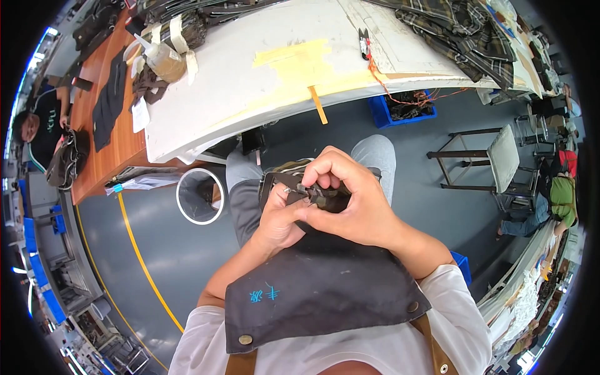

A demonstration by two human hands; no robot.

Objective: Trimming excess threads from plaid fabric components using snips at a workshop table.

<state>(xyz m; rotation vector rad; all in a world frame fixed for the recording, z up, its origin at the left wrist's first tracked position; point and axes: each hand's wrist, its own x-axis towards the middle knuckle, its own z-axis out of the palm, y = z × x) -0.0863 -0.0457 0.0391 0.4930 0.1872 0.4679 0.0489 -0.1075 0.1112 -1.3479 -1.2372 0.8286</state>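
Both my hands meet over my lap on a dark plaid fabric piece (328, 199). My left hand (279, 218) pinches its dark edge between thumb and fingers, a ring on one finger. Against it, my right hand (354, 197) curls with bent fingers around the other side of the fabric, thumb close to the left thumb. A small metal part, perhaps of a zipper, shows between the fingertips; its exact form is partly hidden. More striped fabric (293, 165) lies behind the hands, above my dark apron (328, 281).
Ahead stands a white table (225, 70) with red-handled thread snips (364, 44), a glue bottle (164, 61) and plaid cloth (464, 42). A white-rimmed bin (180, 199) stands left, a blue crate (382, 115) under the table, a stool (502, 159) right. A co-worker (42, 124) sits far left.
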